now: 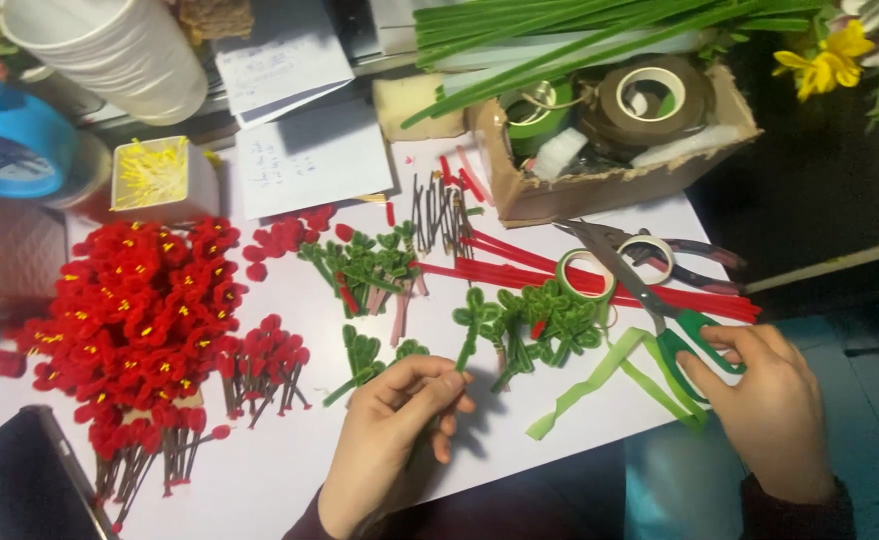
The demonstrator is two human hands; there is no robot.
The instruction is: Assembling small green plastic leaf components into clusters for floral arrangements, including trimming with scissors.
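My left hand (392, 440) pinches the stem of a green pipe-cleaner leaf sprig (472, 318) that rises up and right from my fingers. My right hand (768, 405) has its fingers in the green handles of a pair of scissors (632, 280), whose blades lie shut on the white table (290, 455), pointing up-left. A strip of light green floral tape (600, 382) trails from under the scissor handles. More green sprigs (550, 320) lie between my hands, beside a small roll of green tape (586, 274).
A heap of red pipe-cleaner flowers with yellow centres (130, 320) fills the left. Red pipe cleaners (530, 272), pliers (685, 262), a cardboard box of tape rolls (610, 125), long green stems (580, 30), paper notes (310, 160), a white cup (110, 50) and a dark phone (20, 485) surround them.
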